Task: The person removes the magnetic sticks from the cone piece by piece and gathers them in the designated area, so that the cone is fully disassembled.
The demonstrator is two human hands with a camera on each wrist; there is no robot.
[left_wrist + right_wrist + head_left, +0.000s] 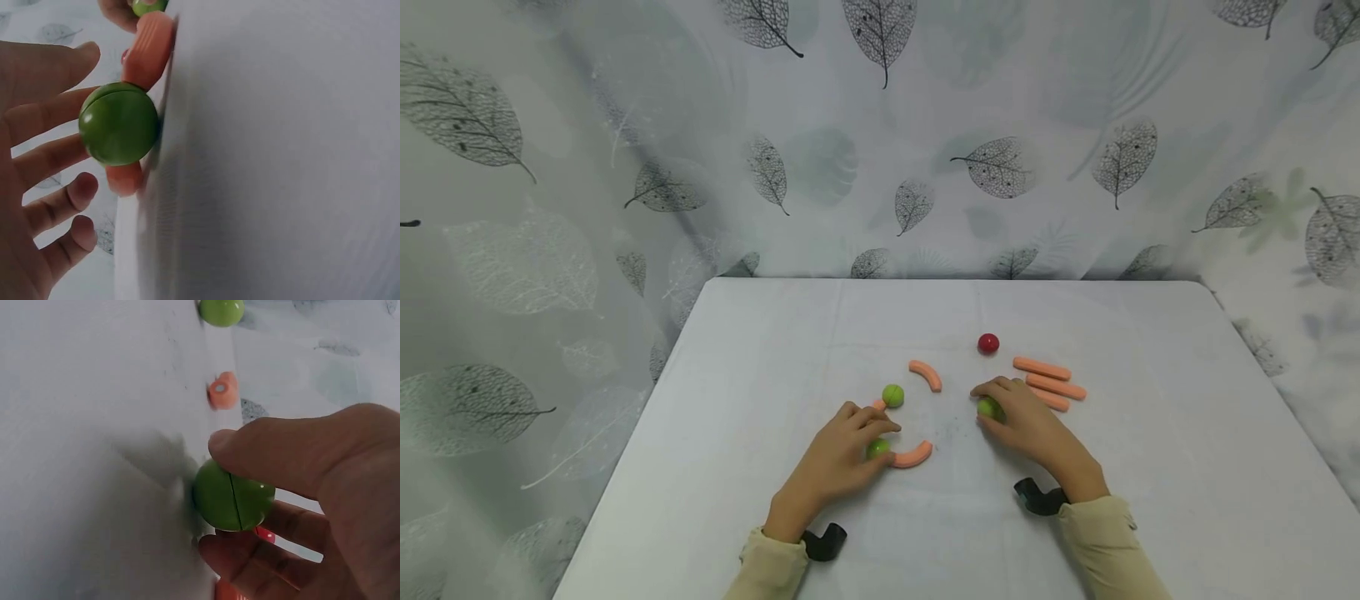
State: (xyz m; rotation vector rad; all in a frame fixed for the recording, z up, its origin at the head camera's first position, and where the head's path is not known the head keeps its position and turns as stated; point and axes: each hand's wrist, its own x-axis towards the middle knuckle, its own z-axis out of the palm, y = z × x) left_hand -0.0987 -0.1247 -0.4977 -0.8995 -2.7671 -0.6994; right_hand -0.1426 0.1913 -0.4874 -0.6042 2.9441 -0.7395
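My left hand (pixel 842 454) is spread about a grooved green ball (pixel 119 124); in the left wrist view the thumb stands apart from it. Against that ball lies a curved orange piece (pixel 913 455), sausage-like. A second green ball (pixel 892 395) sits just beyond the left fingers, beside another orange piece (pixel 878 405) mostly hidden by the hand. My right hand (pixel 1026 421) holds a third green ball (pixel 232 495) low at the tabletop, thumb on one side and fingers round the other.
Beyond the hands are a curved orange piece (pixel 927 375) and a shiny red ball (pixel 988 343). Three straight orange sticks (pixel 1054 386) lie past the right hand. The white-covered table (pixel 760 333) meets a leaf-patterned curtain (pixel 820 225) at its back.
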